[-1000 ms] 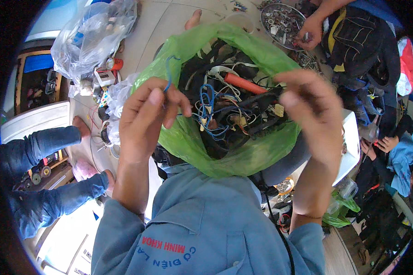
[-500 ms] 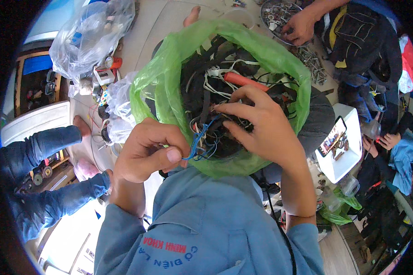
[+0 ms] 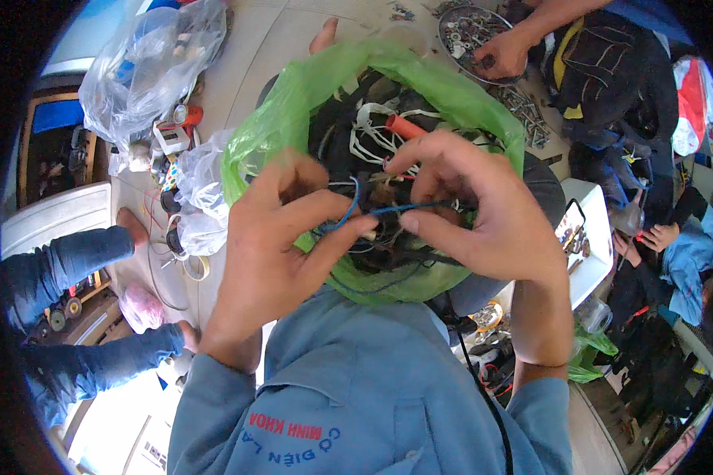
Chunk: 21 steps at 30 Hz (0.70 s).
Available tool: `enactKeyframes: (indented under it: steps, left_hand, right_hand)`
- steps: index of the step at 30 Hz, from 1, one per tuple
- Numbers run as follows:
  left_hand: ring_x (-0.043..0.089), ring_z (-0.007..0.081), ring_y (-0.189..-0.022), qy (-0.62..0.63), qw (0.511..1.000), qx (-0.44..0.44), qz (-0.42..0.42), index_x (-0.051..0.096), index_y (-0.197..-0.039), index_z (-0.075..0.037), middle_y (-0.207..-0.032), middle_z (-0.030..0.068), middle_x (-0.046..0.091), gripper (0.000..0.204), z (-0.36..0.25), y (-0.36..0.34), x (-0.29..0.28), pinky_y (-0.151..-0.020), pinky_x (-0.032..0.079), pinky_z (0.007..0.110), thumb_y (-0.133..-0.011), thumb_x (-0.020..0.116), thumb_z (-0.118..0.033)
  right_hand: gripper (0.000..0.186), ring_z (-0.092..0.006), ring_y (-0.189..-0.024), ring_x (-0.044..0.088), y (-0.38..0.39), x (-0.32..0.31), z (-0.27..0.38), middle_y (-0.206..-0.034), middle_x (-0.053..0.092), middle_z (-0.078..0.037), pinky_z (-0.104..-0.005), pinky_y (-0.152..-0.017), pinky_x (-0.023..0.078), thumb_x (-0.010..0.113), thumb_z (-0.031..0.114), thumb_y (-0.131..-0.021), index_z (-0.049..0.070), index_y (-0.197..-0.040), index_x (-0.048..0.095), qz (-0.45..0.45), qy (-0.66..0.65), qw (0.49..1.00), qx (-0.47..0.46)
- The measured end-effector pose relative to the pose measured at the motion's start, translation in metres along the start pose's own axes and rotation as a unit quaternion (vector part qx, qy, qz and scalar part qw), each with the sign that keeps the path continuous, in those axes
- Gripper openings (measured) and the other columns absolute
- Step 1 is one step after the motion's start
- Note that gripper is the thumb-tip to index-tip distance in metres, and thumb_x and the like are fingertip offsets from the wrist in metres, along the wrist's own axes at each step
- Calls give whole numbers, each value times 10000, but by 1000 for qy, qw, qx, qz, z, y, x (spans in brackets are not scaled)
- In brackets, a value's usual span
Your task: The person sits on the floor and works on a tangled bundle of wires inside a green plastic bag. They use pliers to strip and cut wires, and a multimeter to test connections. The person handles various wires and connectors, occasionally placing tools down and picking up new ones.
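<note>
A thin blue wire (image 3: 392,210) stretches between my two hands above an opened green plastic bag (image 3: 249,127). My left hand (image 3: 281,245) pinches the wire between thumb and fingers, and a loop of it curls up over them. On the other side my right hand (image 3: 499,214) is closed on the wire too, its thumb near the middle of the span; some fingertips are hidden. Inside the bag lies a tangle of dark cables, with white wires (image 3: 362,133) and a red-orange tube (image 3: 405,127) on top.
Beyond the bag, another person's hand (image 3: 503,54) reaches into a round tray (image 3: 449,59) of small hardware, beside scattered bolts (image 3: 527,111). A white tub (image 3: 600,207) with a phone (image 3: 570,223) stands at right. Clear plastic bags (image 3: 146,75) and someone's jeans-clad legs (image 3: 79,253) are at left.
My left hand has moved up and right over the bag. My right hand has shifted right, and the blue wire now runs taut between them instead of bunched by the left fingers.
</note>
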<state>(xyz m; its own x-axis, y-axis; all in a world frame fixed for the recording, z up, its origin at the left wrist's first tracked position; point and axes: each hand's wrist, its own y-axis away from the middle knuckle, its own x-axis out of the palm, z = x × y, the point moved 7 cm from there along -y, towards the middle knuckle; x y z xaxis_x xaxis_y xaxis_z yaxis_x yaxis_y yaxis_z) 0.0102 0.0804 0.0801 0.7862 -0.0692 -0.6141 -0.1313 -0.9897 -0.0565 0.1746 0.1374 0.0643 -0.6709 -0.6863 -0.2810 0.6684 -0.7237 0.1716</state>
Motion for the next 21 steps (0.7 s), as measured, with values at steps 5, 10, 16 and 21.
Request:
enactKeyframes:
  steps: [5, 10, 16, 21]
  left_hand:
    - [607, 259, -884, 136, 985, 58, 90, 622, -883, -24, -996, 108, 602, 151, -9, -11, -6, -777, 474, 354, -809, 750, -58]
    - [616, 296, -914, 30, 993, 53, 97, 603, -891, -39, -875, 94, 630, 164, 8, -13, -1, -854, 457, 397, -819, 739, -97]
    - [627, 340, -989, -74, 990, 99, 70, 642, -996, -77, -1009, 125, 649, 259, -1, -17, -5, -915, 446, 407, -794, 778, -164]
    - [638, 345, -1122, 338, 930, 92, 115, 619, -1275, -63, -1270, 195, 621, 562, -3, -48, 4, -1004, 450, 427, -793, 800, -289]
  right_hand:
    - [277, -261, -701, 658, -7, -25, 15, -758, 641, -76, -402, -689, 519, 739, 32, -746, 107, -1000, 657, -129, 266, 924, -243]
    - [279, -87, -669, 535, -15, -23, -7, -708, 537, 21, -252, -687, 416, 723, -17, -781, 73, -1036, 653, -102, 14, 993, -64]
    - [396, -79, -688, 451, -9, -17, -21, -753, 460, 49, -241, -615, 351, 714, 70, -781, 33, -1160, 606, -73, -303, 950, -8]
    - [488, -127, -683, 431, -6, -10, -21, -722, 461, -21, -288, -656, 334, 665, 102, -771, -16, -1219, 509, -2, -467, 883, -55]
